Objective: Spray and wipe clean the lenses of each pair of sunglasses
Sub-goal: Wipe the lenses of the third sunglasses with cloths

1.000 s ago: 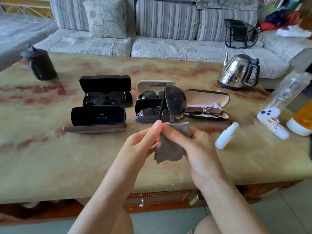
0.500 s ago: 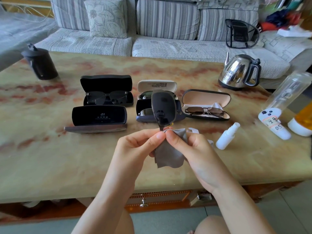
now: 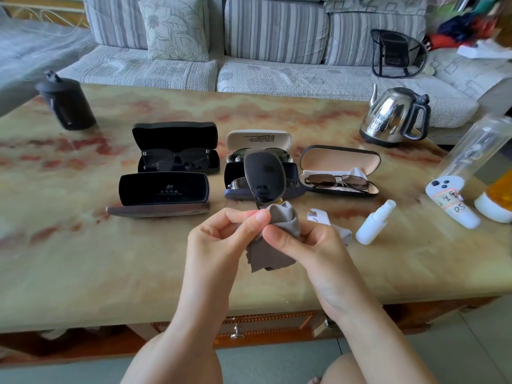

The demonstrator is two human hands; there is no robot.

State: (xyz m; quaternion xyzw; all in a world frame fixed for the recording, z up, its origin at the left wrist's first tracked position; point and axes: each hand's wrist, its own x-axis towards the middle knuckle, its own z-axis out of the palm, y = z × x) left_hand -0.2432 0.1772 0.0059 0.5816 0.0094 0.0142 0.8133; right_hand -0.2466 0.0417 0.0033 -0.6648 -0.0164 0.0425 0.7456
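The marbled table [image 3: 83, 273] fills most of the view. Across its middle sit the open cases [image 3: 177, 139]. Two black ones lie at ten o'clock from the hands and a white and a dark one at twelve. A tan-lined case [image 3: 339, 160] at one o'clock holds brown sunglasses [image 3: 338, 180].

The hands meet over the near half of the table. The left hand [image 3: 221, 245] has its fingers curled, and its thumb and forefinger pinch the lower end of the dark sunglasses [image 3: 263, 176]. These stand on end, one lens pointing to twelve. The right hand [image 3: 313, 250] pinches the grey cloth [image 3: 274, 256], bunched round that lower end, with the loose part hanging toward six. The lower lens is hidden in the cloth. The spray bottle [image 3: 374, 223] lies on the table at three o'clock, near the right hand.

This looks like the wiping step, on the lower lens. The next move likely calls for sliding the cloth up to the exposed lens. The left hand should hold the frame, not the glass, and the pressure should be light.
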